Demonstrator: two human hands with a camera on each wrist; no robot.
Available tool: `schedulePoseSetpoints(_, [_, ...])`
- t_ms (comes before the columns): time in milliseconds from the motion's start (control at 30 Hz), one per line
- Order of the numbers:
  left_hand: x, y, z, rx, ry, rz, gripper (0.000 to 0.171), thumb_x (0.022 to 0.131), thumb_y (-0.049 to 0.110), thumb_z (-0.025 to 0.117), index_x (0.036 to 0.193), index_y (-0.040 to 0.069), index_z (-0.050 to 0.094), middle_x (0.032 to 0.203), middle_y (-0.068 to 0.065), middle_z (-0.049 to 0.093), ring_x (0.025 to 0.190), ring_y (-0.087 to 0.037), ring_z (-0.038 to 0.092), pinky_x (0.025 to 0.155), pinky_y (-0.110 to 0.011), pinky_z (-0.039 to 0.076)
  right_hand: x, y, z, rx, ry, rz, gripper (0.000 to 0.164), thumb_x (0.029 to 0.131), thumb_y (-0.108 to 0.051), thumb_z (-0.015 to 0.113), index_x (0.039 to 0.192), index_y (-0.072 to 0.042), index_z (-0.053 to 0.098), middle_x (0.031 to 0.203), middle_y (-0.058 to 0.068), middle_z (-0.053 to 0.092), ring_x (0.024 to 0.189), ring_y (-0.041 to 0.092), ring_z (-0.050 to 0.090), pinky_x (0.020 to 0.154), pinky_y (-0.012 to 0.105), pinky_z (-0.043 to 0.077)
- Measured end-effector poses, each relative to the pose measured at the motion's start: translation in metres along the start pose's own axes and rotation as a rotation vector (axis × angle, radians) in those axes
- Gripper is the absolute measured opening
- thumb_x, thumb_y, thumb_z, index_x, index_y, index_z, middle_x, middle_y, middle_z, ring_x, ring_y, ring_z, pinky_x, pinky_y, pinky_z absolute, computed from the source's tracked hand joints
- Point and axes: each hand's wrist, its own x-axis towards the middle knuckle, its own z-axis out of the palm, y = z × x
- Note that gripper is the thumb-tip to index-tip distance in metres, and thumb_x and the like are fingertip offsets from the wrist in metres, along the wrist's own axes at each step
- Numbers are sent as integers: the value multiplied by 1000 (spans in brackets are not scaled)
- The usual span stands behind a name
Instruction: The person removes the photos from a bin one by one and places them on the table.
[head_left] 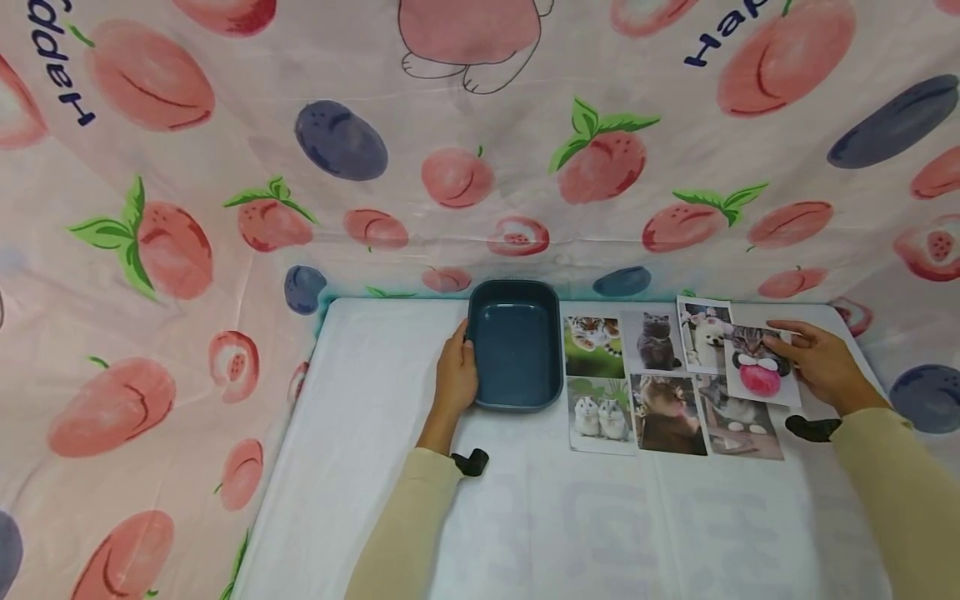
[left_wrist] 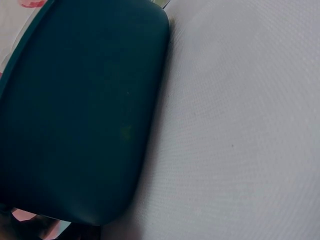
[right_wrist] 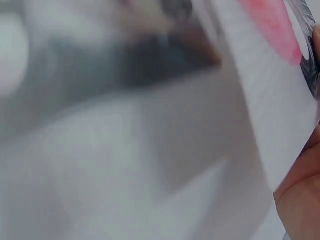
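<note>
My left hand (head_left: 456,371) holds a dark teal rectangular box (head_left: 517,354) by its left wall. The box's outer side fills much of the left wrist view, low over the white cloth. With my right hand (head_left: 821,367) I pinch a photo card (head_left: 759,375) of a tabby cat with something bright pink. This card overlaps a white dog card (head_left: 703,333) and a grey-and-white cat card (head_left: 738,425). To their left lie a tiger card (head_left: 594,346), a grey cat card (head_left: 654,340), a white hamster card (head_left: 602,417) and a brown animal card (head_left: 669,414).
White cloth (head_left: 600,525) covers the table under the cards and box. A pink fruit-print curtain (head_left: 450,125) hangs along the back and left. Dark wrist-worn pieces show at the left cuff (head_left: 471,462) and right cuff (head_left: 813,428).
</note>
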Motion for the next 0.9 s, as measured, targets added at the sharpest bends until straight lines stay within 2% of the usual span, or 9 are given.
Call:
schedulePoseSetpoints(100, [0,-1,0,2,0,2,48,112,21,33,159,8,35,155,-18,46,147,-32,41,122,-49,32,-2,12,-13,-38,23,-10,50,91,-48,71,137,-32,57,87,-18,54,77,5,51,60,23,46])
schedulePoseSetpoints(200, [1,-1,1,-2,-1,1,48,112,21,33,159,9,35,155,-18,46,147,-31,41,122,-49,32,-5,21,-24,-92,51,-7,30,93,-50,69,120,-41,58,84,-16,52,74,8,48,57,27,43])
schedulePoseSetpoints(333, [1,-1,0,10,0,3,48,112,20,33,159,9,35,156,-17,46,148,-31,41,123,-49,31,-9,27,-34,-181,87,3,22,93,-55,67,111,-46,56,82,-11,50,73,10,47,57,29,44])
schedulePoseSetpoints(467, [1,-1,0,15,-5,1,48,112,19,34,159,9,35,157,-17,46,148,-31,41,123,-49,31,-11,28,-36,-223,99,19,35,92,-59,66,121,-40,58,81,-6,49,70,14,47,55,33,42])
schedulePoseSetpoints(600, [1,-1,-1,10,-4,-7,48,112,18,34,159,9,35,155,-18,47,147,-32,42,122,-50,32,-8,29,-36,-273,93,35,69,91,-64,64,145,-24,52,88,2,47,72,18,47,55,34,44])
schedulePoseSetpoints(700, [1,-1,-1,8,-3,-11,48,112,18,34,159,9,35,154,-18,47,146,-32,42,122,-50,32,-4,31,-38,-362,93,22,89,90,-69,60,155,-11,42,100,12,50,81,24,48,57,33,44])
schedulePoseSetpoints(800, [1,0,-1,0,-6,-11,48,112,18,34,159,9,35,156,-17,46,147,-31,41,122,-50,32,0,32,-41,-440,93,2,97,91,-72,56,156,-2,35,116,24,51,95,31,47,62,32,45])
schedulePoseSetpoints(900, [1,1,-1,1,-9,-15,48,112,19,33,159,10,35,156,-16,46,148,-31,40,123,-49,31,3,32,-44,-450,87,6,100,91,-71,55,157,0,31,130,33,48,105,41,46,74,44,50])
